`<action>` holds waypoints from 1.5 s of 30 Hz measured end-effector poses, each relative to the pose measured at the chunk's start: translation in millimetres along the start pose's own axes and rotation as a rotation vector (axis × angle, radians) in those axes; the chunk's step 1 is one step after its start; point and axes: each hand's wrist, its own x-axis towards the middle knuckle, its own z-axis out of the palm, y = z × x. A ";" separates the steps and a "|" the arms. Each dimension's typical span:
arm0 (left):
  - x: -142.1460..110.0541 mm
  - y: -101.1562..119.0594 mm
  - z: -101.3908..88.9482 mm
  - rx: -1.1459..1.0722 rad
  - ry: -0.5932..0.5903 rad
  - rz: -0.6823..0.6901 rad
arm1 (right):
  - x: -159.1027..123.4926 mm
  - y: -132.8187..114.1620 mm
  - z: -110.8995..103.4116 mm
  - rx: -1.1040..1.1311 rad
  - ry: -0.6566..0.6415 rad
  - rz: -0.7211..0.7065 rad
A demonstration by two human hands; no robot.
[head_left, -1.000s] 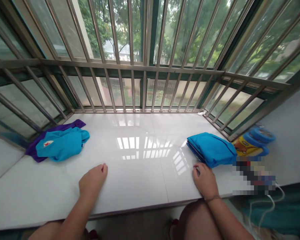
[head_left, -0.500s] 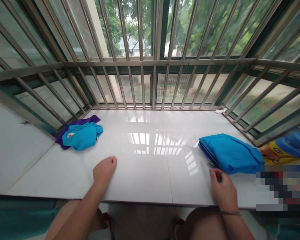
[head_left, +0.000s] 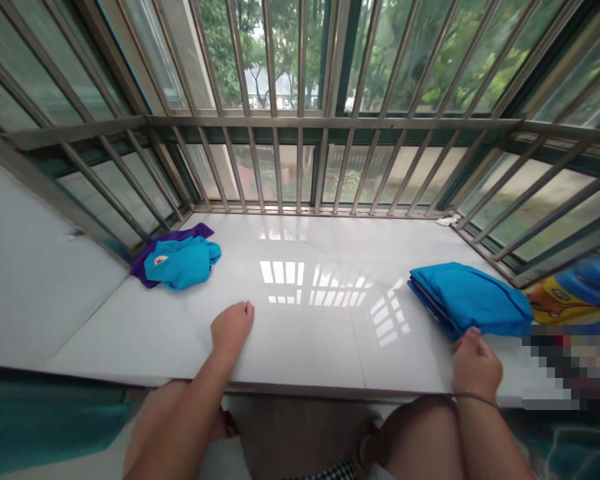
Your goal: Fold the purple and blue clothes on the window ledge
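Observation:
My left hand [head_left: 233, 327] rests in a loose fist on the white tile sill [head_left: 300, 353], holding nothing. A crumpled turquoise garment with a small red-and-white badge [head_left: 183, 265] lies beyond it to the left, on top of a purple cloth [head_left: 180, 235]. My right hand [head_left: 477, 365] is curled at the front edge of a folded stack of bright blue cloth [head_left: 470, 300], its thumb side against the stack. I see nothing gripped in it.
Steel window bars [head_left: 330, 123] run along the far side of the sill, with glass and trees behind. A yellow-and-blue cartoon-printed item [head_left: 555, 300] sits at the right end beside a pixelated patch [head_left: 570, 367]. My knees lie below the sill's front edge.
The view has swung and levelled, shifting everything in the frame. My right hand has slid rightward along the blue stack's front edge. My left hand stays on the sill.

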 end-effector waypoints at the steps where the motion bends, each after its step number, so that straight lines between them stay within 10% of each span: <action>1: 0.4 -0.5 0.2 -0.011 0.003 0.003 | -0.7 -0.7 -0.4 0.004 0.007 0.030; 9: 2.7 -4.8 4.1 -0.082 -0.004 0.018 | -4.8 -21.6 -13.6 0.004 0.107 0.054; 16: 16.2 1.9 11.3 -0.074 -0.012 0.034 | 63.1 -31.4 -22.2 -0.164 0.010 -0.019; 21: 28.5 13.6 6.0 -0.167 -0.056 0.048 | 46.5 -85.8 -16.4 -0.150 0.123 -0.224; 25: 27.4 53.7 7.9 -0.597 -0.213 0.479 | -18.8 -163.3 26.9 0.056 0.053 -0.476; 28: 34.7 102.5 17.7 -1.027 -0.302 0.733 | -68.4 -216.1 80.6 0.318 -0.350 -0.797; 30: 49.8 131.3 25.1 -1.288 -0.270 0.693 | -90.5 -240.4 117.9 0.390 -0.664 -1.057; 33: 84.1 151.5 33.6 -1.609 -0.257 0.423 | -99.2 -255.9 164.0 0.357 -0.707 -1.216; 37: 124.6 141.2 35.6 -2.039 -0.306 0.018 | -75.6 -245.2 201.7 0.342 -0.553 -0.961; 45: 123.8 137.8 23.4 -2.199 -0.662 -0.031 | -48.8 -231.0 210.6 0.517 -1.182 -0.573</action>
